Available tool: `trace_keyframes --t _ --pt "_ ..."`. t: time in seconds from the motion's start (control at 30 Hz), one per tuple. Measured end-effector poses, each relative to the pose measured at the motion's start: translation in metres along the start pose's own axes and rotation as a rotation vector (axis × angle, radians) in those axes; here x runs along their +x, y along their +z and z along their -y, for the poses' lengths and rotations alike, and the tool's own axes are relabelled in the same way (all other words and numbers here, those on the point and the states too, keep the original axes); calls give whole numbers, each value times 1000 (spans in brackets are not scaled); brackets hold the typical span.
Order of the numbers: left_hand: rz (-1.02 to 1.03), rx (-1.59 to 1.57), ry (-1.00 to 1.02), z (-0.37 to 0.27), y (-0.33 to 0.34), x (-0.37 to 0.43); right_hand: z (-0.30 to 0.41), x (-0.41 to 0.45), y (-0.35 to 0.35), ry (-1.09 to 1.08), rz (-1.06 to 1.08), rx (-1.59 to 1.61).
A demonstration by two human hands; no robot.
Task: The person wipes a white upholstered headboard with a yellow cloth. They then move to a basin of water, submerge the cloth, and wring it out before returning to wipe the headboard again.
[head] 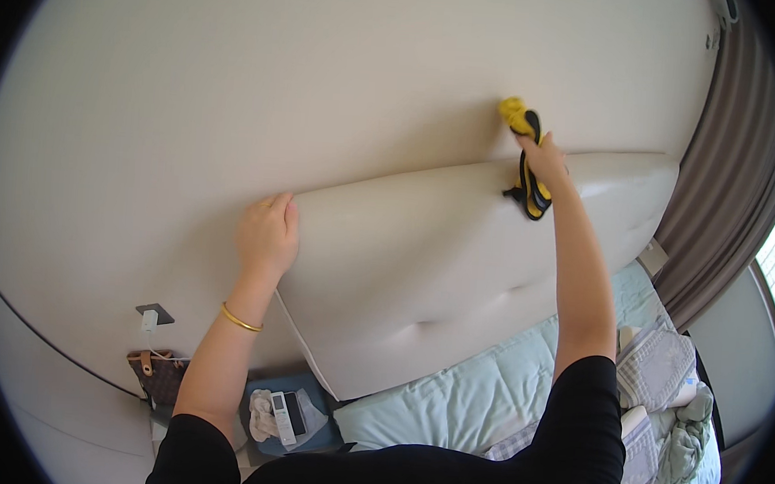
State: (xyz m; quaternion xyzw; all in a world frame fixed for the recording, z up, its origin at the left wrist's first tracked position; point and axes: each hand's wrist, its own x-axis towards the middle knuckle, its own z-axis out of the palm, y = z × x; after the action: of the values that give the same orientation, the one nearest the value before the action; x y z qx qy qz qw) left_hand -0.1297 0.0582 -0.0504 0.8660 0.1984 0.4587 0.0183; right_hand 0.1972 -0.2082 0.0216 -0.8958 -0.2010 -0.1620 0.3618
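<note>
My right hand (544, 160) grips a bunched yellow cloth with black edging (519, 117), held over the top edge of a padded cream headboard (414, 243). One end of the cloth sticks up in front of the wall; the other hangs down over the headboard's front. Whether the cloth touches the wall is not plain. My left hand (268, 231) rests at the headboard's upper left corner, its fingers curled over the edge. A gold bangle (242, 318) circles that wrist.
Below the headboard lies a bed with a pale green quilt (444, 405) and patterned pillows (658, 368). At lower left, a blue surface (325, 398) bears a white remote control (282, 416). A brown handbag (161, 381) sits under a wall socket (157, 313). Curtains (725, 163) hang right.
</note>
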Motion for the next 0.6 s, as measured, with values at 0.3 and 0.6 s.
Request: trace_keyframes --t 0.3,0.6 --pt "-71 28 14 2 7 -3 69 -78 71 -260 -16 -39" --pt "-106 -12 25 4 12 -3 128 -173 106 -524 -21 323"
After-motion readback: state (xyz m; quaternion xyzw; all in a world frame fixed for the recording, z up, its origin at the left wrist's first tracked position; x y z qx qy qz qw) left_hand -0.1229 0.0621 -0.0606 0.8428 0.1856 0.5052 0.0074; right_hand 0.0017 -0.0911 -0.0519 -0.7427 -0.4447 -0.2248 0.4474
